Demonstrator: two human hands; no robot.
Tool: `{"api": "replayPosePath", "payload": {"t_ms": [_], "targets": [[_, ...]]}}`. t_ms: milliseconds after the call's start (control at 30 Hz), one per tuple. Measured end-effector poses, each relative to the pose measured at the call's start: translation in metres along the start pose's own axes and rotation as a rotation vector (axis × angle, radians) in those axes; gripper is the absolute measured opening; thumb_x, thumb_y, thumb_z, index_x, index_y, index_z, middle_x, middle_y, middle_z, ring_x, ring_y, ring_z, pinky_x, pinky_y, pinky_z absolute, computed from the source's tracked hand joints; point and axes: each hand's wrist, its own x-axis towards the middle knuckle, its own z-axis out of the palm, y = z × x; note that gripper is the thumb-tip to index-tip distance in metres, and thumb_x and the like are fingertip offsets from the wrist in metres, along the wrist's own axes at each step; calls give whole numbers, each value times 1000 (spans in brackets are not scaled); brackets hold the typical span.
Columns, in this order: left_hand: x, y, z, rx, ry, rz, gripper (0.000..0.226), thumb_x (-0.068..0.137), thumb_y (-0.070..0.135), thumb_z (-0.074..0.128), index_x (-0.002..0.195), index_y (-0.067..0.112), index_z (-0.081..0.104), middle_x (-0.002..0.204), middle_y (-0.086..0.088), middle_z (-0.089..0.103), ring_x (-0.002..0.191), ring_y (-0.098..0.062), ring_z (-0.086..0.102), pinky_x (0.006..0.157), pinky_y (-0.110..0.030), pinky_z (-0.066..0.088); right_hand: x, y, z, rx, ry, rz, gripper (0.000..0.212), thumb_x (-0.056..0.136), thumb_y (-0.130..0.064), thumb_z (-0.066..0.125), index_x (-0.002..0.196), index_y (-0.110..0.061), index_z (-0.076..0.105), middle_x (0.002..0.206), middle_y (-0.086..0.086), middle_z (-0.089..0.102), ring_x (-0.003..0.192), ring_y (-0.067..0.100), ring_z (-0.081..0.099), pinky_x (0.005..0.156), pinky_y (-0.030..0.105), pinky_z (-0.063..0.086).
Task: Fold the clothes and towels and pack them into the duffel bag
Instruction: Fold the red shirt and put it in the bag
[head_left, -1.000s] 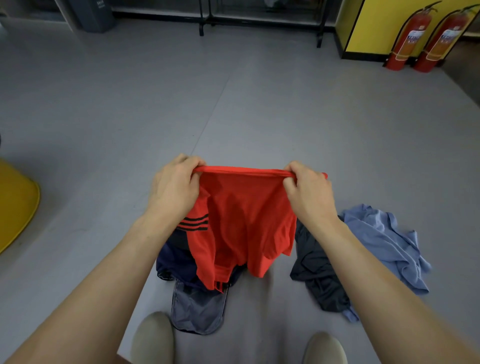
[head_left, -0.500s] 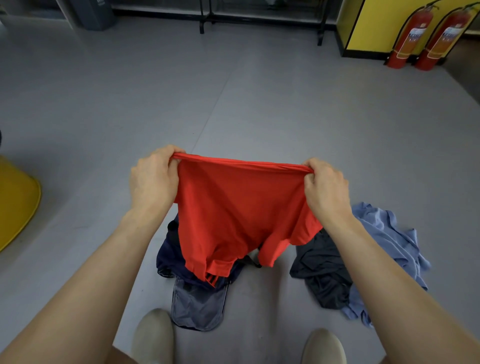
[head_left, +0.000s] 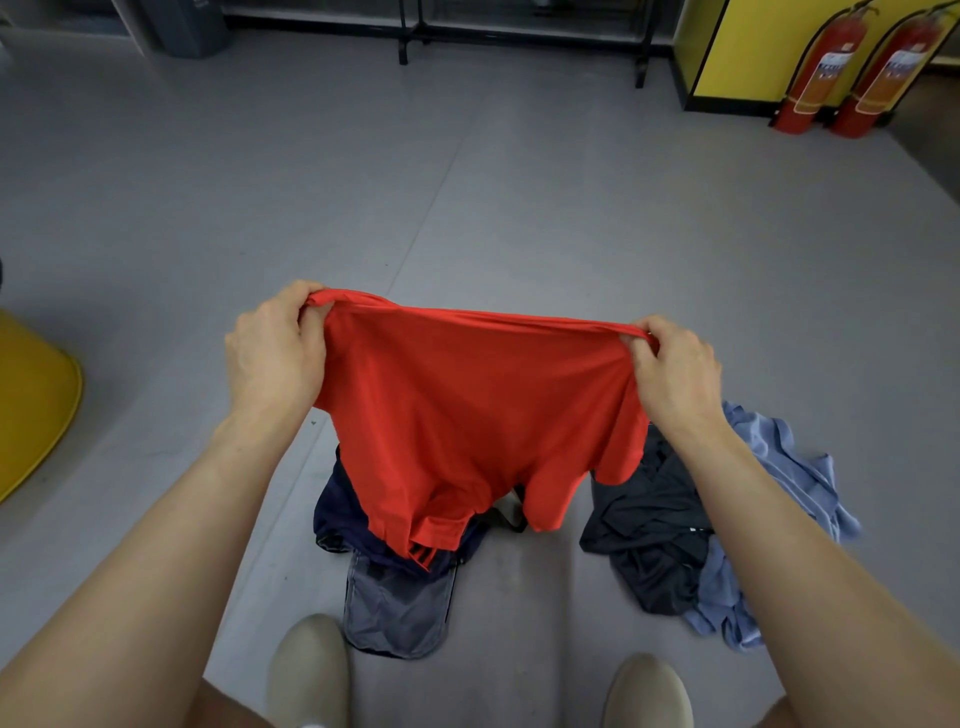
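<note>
Head view, the only one.

Left hand (head_left: 275, 353) and right hand (head_left: 675, 369) are both raised in front, well apart. Each grips a top corner of the red shirt (head_left: 467, 415), with fingers curled over the edge and fabric bunched in the grip. The top edge is pulled nearly straight between the hands, a bit higher at the left hand.

The red shirt hangs in the air with its body spread toward the camera and its lower part drooping in folds. Dark stripes show on a bit at the bottom. The lower end hangs over the bag; cannot tell if it touches.

The bag (head_left: 397, 608) is on the floor (head_left: 467, 182) directly under the red shirt, just ahead of the shoes. It is navy further out, with a grey panel nearest the camera and a dark strap poking out on its right. The shirt hides the bag's far end, so cannot tell if it's open.

A black garment (head_left: 649, 545) lies crumpled right of the bag and apart from it, partly on top of a crumpled blue shirt (head_left: 779, 467). Both are on the floor, unfolded, partly hidden by the right forearm.

Left shoe (head_left: 309, 670) and right shoe (head_left: 649, 691) are at the bottom edge, both beige.

Rest:
- Yellow curved thing (head_left: 31, 395) at the left edge.
- Two red extinguishers (head_left: 821, 73) top right, beside a yellow panel (head_left: 748, 47).
- Black rack legs (head_left: 641, 52) and a grey bin (head_left: 192, 26) along the far wall.
</note>
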Motion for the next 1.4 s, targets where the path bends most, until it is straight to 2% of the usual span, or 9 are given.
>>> {"api": "replayPosePath", "payload": {"t_ms": [433, 567, 700, 867, 967, 1033, 1167, 1267, 1400], "targets": [[-1, 7, -1, -327, -154, -33, 22, 101, 27, 49, 100, 29, 70, 88, 13, 69, 90, -15, 64, 78, -33, 49, 0, -1, 3, -44, -43, 20, 27, 98, -38, 56, 90, -15, 66, 77, 2, 59, 88, 35, 58, 70, 35, 34], [-13, 27, 9, -465, -304, 52, 24, 101, 23, 51, 91, 35, 69, 88, 24, 70, 91, -1, 65, 90, -31, 50, -7, -8, 16, -70, -227, 6, 14, 90, -28, 60, 101, -24, 68, 110, 3, 67, 104, 28, 63, 86, 36, 44], [-36, 57, 25, -490, -493, 194, 17, 95, 30, 54, 94, 28, 70, 88, 13, 72, 88, -8, 67, 86, -39, 52, -37, -58, 32, 244, -529, -178, 68, 80, -49, 75, 140, -33, 48, 140, -10, 55, 123, 10, 52, 106, 33, 40], [-45, 75, 29, -407, -496, 271, 15, 88, 46, 67, 94, 32, 65, 77, 13, 68, 71, -4, 61, 68, -30, 49, -41, -87, 40, 230, -398, -310, 15, 82, -29, 65, 96, -26, 66, 81, -9, 66, 83, 21, 61, 72, 37, 45], [-38, 63, 24, -225, -642, 244, 35, 76, 48, 79, 99, 36, 55, 78, 9, 66, 72, -8, 62, 63, -25, 46, -34, -78, 30, 374, -330, -189, 16, 75, -23, 55, 80, -32, 67, 69, -15, 63, 72, 15, 58, 67, 34, 44], [-37, 56, 27, -97, -662, 296, 18, 81, 34, 73, 88, 32, 57, 74, 10, 65, 74, -12, 62, 64, -30, 45, -30, -72, 26, 447, -345, -149, 19, 79, -14, 56, 74, -31, 63, 60, -18, 59, 62, 10, 51, 63, 31, 39], [-29, 50, 24, -347, -533, 150, 18, 78, 35, 57, 87, 23, 68, 79, 4, 67, 79, -11, 61, 75, -35, 48, -27, -60, 15, 165, -372, -176, 24, 92, -17, 58, 70, -25, 51, 65, -7, 57, 74, 22, 57, 61, 15, 35], [-32, 59, 23, -587, -567, 82, 14, 79, 28, 59, 87, 19, 66, 76, 0, 65, 72, -10, 56, 73, -35, 46, -35, -66, 17, 243, -491, -193, 16, 89, -35, 68, 81, -29, 55, 75, -11, 59, 80, 18, 59, 72, 30, 44], [-48, 71, 33, -451, -491, 218, 8, 83, 26, 62, 91, 27, 64, 79, 6, 67, 77, -16, 63, 72, -41, 52, -46, -87, 23, 306, -455, -297, 20, 85, -45, 70, 85, -32, 56, 71, -15, 59, 70, 8, 54, 65, 31, 41]]}}
